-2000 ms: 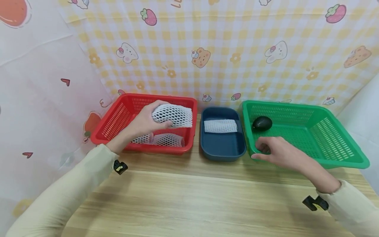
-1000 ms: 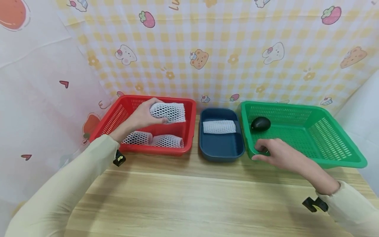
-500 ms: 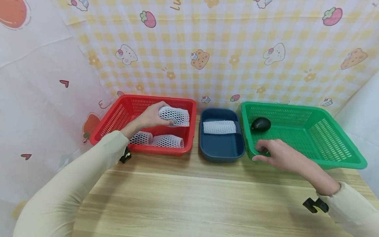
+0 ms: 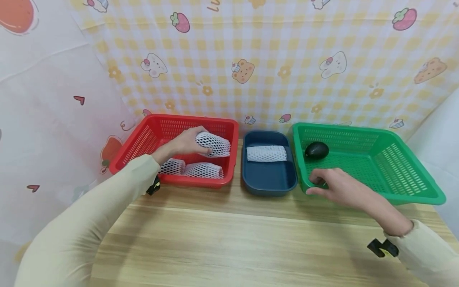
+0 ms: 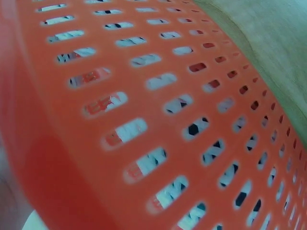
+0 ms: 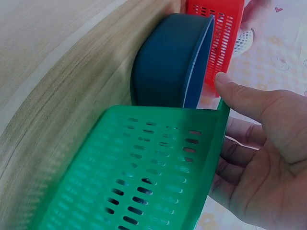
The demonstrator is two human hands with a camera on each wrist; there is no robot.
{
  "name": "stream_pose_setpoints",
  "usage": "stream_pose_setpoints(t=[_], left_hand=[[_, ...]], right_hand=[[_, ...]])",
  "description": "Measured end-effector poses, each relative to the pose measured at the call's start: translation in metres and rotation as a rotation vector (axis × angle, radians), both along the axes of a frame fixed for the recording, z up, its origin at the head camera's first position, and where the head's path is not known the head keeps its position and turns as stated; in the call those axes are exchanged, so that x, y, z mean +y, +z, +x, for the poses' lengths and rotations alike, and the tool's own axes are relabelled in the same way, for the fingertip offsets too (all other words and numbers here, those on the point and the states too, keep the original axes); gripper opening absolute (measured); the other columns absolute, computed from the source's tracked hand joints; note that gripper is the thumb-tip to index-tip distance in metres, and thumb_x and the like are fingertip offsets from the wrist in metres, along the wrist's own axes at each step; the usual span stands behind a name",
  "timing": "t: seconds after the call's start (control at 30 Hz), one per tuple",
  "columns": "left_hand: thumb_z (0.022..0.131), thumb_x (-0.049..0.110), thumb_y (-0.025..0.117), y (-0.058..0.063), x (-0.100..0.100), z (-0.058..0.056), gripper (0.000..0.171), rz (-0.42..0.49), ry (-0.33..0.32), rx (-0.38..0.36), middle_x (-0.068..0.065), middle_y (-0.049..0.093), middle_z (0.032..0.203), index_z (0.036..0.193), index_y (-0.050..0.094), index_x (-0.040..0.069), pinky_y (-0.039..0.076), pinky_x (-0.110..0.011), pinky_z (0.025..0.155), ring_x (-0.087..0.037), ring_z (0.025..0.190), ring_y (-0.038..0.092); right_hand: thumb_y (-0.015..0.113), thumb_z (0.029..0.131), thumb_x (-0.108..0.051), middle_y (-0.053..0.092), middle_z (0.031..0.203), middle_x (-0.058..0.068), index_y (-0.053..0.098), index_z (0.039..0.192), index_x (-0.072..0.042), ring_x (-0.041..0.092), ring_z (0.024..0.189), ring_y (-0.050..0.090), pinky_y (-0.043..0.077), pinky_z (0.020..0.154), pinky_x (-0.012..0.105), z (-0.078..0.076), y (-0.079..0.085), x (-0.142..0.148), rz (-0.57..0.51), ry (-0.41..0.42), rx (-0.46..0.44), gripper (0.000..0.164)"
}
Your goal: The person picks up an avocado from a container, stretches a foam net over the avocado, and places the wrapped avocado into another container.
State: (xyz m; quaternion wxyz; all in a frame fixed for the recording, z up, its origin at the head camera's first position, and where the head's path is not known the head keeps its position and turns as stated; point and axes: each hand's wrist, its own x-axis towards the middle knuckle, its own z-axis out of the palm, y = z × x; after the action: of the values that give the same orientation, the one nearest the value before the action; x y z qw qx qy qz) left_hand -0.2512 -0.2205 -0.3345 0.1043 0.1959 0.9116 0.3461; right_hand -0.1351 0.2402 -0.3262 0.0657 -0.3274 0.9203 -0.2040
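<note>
In the head view my left hand grips an avocado in a white foam net, its dark skin showing through the mesh. It is over the right part of the red basket, tilted down to the right. Two more netted pieces lie in that basket, one being the near netted piece. My right hand is at the near left corner of the green basket. In the right wrist view its thumb lies at the rim and the fingers are behind the wall. A bare avocado lies in the green basket.
Between the baskets stands a dark blue tub with a flattened white foam net across it. All three containers stand along the back of the wooden table, against a patterned cloth. The red basket's slotted wall fills the left wrist view.
My left hand first drew slightly back left, then moved right and lower with the netted avocado, whose open end now tips down. The right hand has stayed in place.
</note>
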Motion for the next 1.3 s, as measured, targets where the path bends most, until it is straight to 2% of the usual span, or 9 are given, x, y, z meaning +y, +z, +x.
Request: stream_pose_setpoints(t=[0.27, 0.6, 0.7, 0.83, 0.93, 1.03, 1.13, 1.3], left_hand=[[0.082, 0.027, 0.084, 0.001, 0.004, 0.000, 0.055, -0.037, -0.012, -0.001, -0.010, 0.064, 0.111, 0.124, 0.055, 0.007, 0.053, -0.042, 0.086, -0.025, 0.100, 0.061], [0.084, 0.026, 0.083, 0.002, 0.006, 0.002, 0.055, -0.067, -0.045, -0.022, -0.010, 0.064, 0.114, 0.128, 0.055, 0.008, 0.054, -0.043, 0.088, -0.026, 0.102, 0.060], [0.086, 0.024, 0.081, 0.002, 0.006, 0.003, 0.054, -0.101, -0.071, -0.045, -0.012, 0.063, 0.118, 0.130, 0.055, 0.007, 0.052, -0.045, 0.091, -0.028, 0.105, 0.059], [0.086, 0.024, 0.081, 0.003, 0.004, 0.006, 0.062, -0.172, -0.094, -0.069, -0.015, 0.059, 0.131, 0.138, 0.053, 0.006, 0.047, -0.049, 0.100, -0.030, 0.117, 0.055], [0.086, 0.025, 0.081, 0.005, 0.003, 0.008, 0.066, -0.201, -0.103, -0.039, -0.015, 0.056, 0.138, 0.142, 0.051, 0.005, 0.045, -0.051, 0.102, -0.031, 0.122, 0.051], [0.088, 0.024, 0.079, 0.007, 0.004, 0.009, 0.063, -0.207, -0.118, 0.004, -0.015, 0.057, 0.137, 0.141, 0.052, 0.004, 0.044, -0.050, 0.103, -0.031, 0.123, 0.052], [0.090, 0.020, 0.076, 0.010, 0.008, 0.011, 0.057, -0.195, -0.137, 0.040, -0.016, 0.058, 0.136, 0.139, 0.054, 0.003, 0.042, -0.051, 0.106, -0.032, 0.126, 0.052], [0.091, 0.017, 0.073, 0.015, 0.019, 0.019, 0.053, -0.175, -0.167, 0.093, -0.017, 0.057, 0.137, 0.138, 0.055, 0.001, 0.041, -0.051, 0.107, -0.033, 0.130, 0.050]], right_hand=[[0.079, 0.091, -0.022, 0.061, 0.084, -0.013, 0.064, 0.091, -0.016, 0.004, 0.077, 0.060, 0.054, 0.067, 0.035, 0.000, 0.000, 0.000, 0.003, -0.004, 0.006, 0.016], [0.079, 0.091, -0.022, 0.059, 0.082, -0.013, 0.063, 0.091, -0.017, 0.004, 0.072, 0.054, 0.050, 0.065, 0.030, 0.000, 0.000, 0.001, -0.001, -0.003, 0.013, 0.017], [0.079, 0.091, -0.021, 0.058, 0.081, -0.013, 0.063, 0.091, -0.016, 0.005, 0.072, 0.054, 0.050, 0.064, 0.030, 0.000, 0.000, 0.001, -0.003, -0.002, 0.013, 0.017], [0.079, 0.091, -0.021, 0.059, 0.082, -0.013, 0.064, 0.092, -0.016, 0.004, 0.074, 0.056, 0.052, 0.066, 0.031, 0.000, 0.000, 0.001, -0.004, -0.001, 0.014, 0.016], [0.079, 0.091, -0.021, 0.060, 0.083, -0.013, 0.065, 0.092, -0.016, 0.004, 0.075, 0.057, 0.052, 0.067, 0.031, 0.000, 0.000, 0.000, -0.003, -0.004, 0.012, 0.016], [0.079, 0.091, -0.022, 0.060, 0.083, -0.013, 0.065, 0.092, -0.016, 0.004, 0.075, 0.057, 0.053, 0.067, 0.033, 0.000, 0.000, 0.000, 0.000, -0.004, 0.008, 0.016], [0.079, 0.091, -0.022, 0.061, 0.083, -0.013, 0.065, 0.093, -0.015, 0.004, 0.075, 0.058, 0.053, 0.068, 0.035, 0.000, 0.000, 0.001, 0.004, -0.001, 0.001, 0.015], [0.078, 0.092, -0.022, 0.060, 0.081, -0.012, 0.064, 0.092, -0.015, 0.004, 0.072, 0.056, 0.050, 0.065, 0.031, -0.001, 0.001, 0.000, 0.014, 0.004, -0.010, 0.016]])
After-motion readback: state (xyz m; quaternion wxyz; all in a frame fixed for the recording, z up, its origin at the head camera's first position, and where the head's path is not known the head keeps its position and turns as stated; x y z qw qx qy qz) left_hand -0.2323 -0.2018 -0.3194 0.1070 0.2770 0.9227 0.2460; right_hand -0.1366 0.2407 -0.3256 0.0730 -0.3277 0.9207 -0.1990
